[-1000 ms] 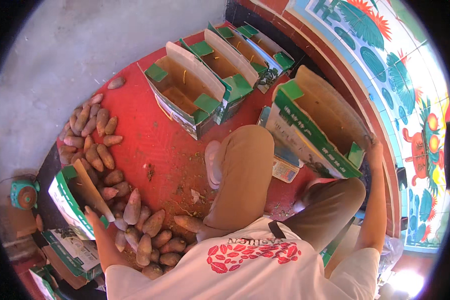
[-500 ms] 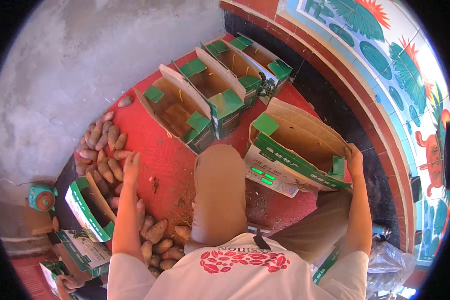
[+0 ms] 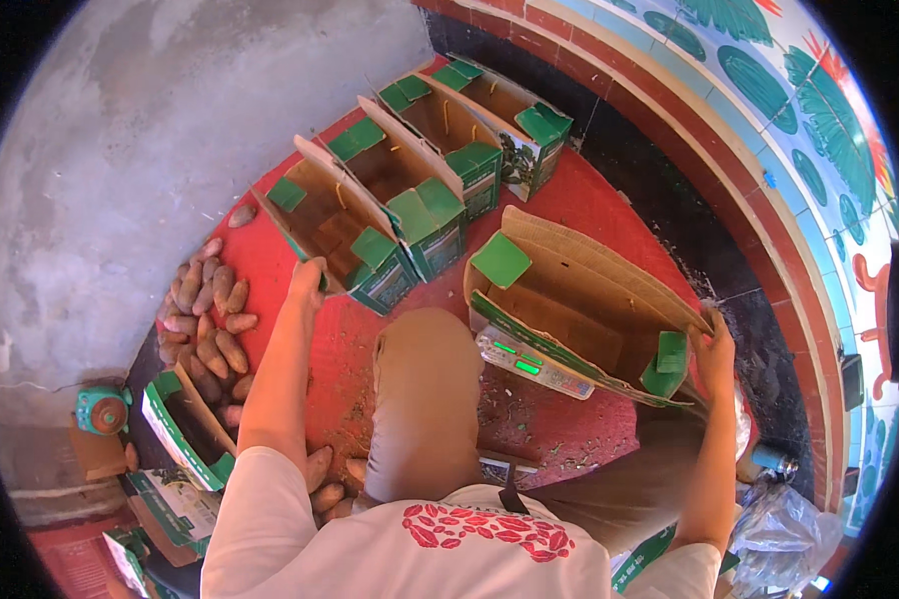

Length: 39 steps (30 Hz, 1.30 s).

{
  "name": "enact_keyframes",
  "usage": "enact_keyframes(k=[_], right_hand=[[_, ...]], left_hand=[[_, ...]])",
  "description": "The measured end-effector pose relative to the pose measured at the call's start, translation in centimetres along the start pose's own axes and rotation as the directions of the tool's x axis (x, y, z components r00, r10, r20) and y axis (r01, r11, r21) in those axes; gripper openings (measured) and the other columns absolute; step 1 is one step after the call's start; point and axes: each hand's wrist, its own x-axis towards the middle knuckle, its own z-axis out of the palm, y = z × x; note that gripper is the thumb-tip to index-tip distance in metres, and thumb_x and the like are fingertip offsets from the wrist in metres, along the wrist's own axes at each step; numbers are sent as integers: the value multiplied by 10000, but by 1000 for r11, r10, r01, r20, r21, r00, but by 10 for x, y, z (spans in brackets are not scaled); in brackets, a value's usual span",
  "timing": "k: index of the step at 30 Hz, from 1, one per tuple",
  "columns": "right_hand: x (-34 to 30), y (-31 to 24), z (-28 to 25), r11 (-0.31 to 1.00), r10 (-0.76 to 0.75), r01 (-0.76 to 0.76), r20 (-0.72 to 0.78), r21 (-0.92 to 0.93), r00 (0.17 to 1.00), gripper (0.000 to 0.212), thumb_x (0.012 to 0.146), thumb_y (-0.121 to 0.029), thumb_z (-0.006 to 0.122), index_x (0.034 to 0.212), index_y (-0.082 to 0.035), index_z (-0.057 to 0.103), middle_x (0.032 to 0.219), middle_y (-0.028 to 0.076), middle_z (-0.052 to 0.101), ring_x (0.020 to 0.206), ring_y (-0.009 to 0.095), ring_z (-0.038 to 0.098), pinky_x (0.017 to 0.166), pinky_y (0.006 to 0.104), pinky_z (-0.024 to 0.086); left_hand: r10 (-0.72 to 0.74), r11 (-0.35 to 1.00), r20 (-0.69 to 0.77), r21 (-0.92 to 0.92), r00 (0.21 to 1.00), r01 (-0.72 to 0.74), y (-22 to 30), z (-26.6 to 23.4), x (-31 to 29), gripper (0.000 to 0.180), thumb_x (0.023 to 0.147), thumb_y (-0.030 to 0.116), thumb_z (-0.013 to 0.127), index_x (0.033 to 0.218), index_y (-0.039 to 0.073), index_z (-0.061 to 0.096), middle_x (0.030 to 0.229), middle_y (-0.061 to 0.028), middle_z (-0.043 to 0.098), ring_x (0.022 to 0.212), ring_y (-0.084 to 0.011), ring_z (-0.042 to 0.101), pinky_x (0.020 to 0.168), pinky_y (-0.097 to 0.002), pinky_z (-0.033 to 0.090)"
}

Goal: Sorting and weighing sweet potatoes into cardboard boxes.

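Observation:
My right hand grips the right end of an open green-and-white cardboard box. This box sits tilted by a digital scale with lit green displays; whether the scale bears its full weight I cannot tell. My left hand is closed on the near edge of another open cardboard box, the nearest of a row. That box looks empty apart from its folded-in flaps. Between my arms my bent knee rises in front of the scale.
More open boxes stand in the row toward the back. Sweet potatoes lie heaped on the red mat at the left. Smaller cartons, a teal device and a clear plastic bag lie around the edges.
My left hand has moved from over the sweet potatoes, forward and right to the nearest box in the row. My right hand stays on the box by the scale, which now tips more toward me.

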Motion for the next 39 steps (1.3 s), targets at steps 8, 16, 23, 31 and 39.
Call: enact_keyframes(k=[8, 16, 23, 31, 39], right_hand=[[-3, 7, 11, 980, 117, -142, 178, 140, 977, 244, 864, -91, 535, 1086, 10, 552, 942, 135, 616, 900, 172, 562, 795, 289, 429], [-1, 7, 13, 961, 186, -209, 138, 181, 973, 274, 870, -119, 536, 1117, 0, 535, 999, 93, 600, 900, 162, 551, 801, 271, 426], [-3, 47, 11, 948, 235, -258, 136, 185, 962, 286, 850, -109, 568, 1112, 4, 541, 997, 79, 600, 902, 151, 544, 794, 264, 420], [-6, 24, 21, 834, 470, -515, 231, 200, 852, 343, 852, -146, 603, 1144, 20, 537, 1057, 66, 589, 974, 149, 530, 846, 266, 402], [-2, 33, 24, 849, 450, -499, 257, 176, 856, 476, 863, -123, 583, 1291, 4, 417, 1224, 90, 518, 1124, 175, 472, 962, 278, 335]], left_hand=[[187, 978, 185, -124, 965, -166, 9, -36, 31, 362, 766, 38, 448, 1126, 55, 483, 1018, -108, 570, 902, -258, 574, 784, -424, 477], [149, 834, 372, -545, 916, 85, -54, -82, 5, 664, 871, 578, 328, 1335, 104, 351, 1341, -65, 380, 1243, -290, 338, 1010, -592, 180], [-90, 857, 179, -488, 980, 168, -109, -49, 39, 731, 822, 673, 306, 1332, 152, 357, 1362, -13, 379, 1259, -259, 312, 1024, -585, 111], [-149, 843, 174, -492, 973, 217, -165, -57, 110, 633, 827, 578, 438, 1295, 153, 409, 1324, -63, 425, 1204, -267, 389, 971, -530, 302], [-35, 837, 177, -533, 984, 126, -172, -35, 155, 614, 816, 538, 489, 1256, 114, 424, 1229, -70, 480, 1086, -262, 461, 834, -448, 394]])
